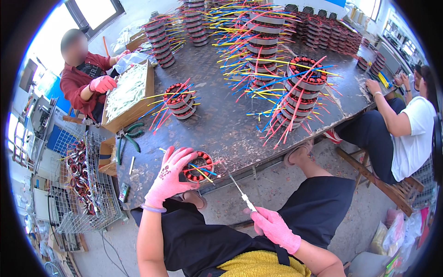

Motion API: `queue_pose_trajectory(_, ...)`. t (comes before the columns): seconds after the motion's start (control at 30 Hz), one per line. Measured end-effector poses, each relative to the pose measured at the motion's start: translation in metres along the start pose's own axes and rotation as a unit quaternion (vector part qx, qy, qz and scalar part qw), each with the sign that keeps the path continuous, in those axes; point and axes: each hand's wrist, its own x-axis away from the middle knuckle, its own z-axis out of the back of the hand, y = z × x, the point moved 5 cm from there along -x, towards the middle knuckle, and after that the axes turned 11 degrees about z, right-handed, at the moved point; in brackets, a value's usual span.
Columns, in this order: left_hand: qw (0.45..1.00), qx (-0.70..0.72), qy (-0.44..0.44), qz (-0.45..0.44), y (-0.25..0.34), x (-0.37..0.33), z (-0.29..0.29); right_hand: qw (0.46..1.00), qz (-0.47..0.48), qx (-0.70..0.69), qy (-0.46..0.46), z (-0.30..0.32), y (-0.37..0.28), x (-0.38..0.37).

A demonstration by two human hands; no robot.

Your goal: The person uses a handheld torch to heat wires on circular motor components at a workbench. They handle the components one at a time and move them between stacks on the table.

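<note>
Stator ring [209,161], round and wound in red and black, with red, yellow and blue wires [201,172], is gripped between thumb and fingers of the pink-gloved left hand [171,175] at the near edge of the dark, worn table [221,122]. A slim metal rod with a white handle [246,198] is clasped in the pink-gloved right hand [277,229], its tip near the wires.

Upper left: A dark-framed window [98,13] opens in a pale, plain wall [147,7].
Upper right: A second bright window [370,7] shows at the workshop's far end.
Daylight: White glare fills both panes.
Center: A broad, dark, scuffed tabletop [217,104], mottled with worn patches, fills the middle.
Right: A brown wooden seat [390,194] stands near the tabletop's edge.
Underfoot: A grey floor [270,189] lies speckled with small scraps.
</note>
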Motion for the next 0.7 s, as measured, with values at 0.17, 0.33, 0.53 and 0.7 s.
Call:
queue_pose_trajectory(0.17, 0.999, -0.035, 0.011, -0.012, 0.0103, 0.0, 0.0039, 1.0, -0.01, -0.018, 0.009, -0.0004, -0.0017, 0.0007)
queue_pose_trajectory(0.33, 0.998, -0.027, 0.037, -0.04, 0.0049, -0.0023, 0.0023, 1.0, -0.005, -0.003, 0.006, 0.0029, 0.0004, -0.0004)
queue_pose_trajectory(0.53, 0.998, -0.039, 0.041, -0.025, 0.0084, -0.002, 0.0006, 1.0, -0.001, -0.023, 0.01, 0.0011, -0.0023, -0.0015)
queue_pose_trajectory(0.7, 0.998, -0.034, 0.039, -0.029, 0.0063, -0.0034, -0.0003, 0.997, -0.006, -0.07, 0.012, -0.0001, 0.0014, -0.0014)
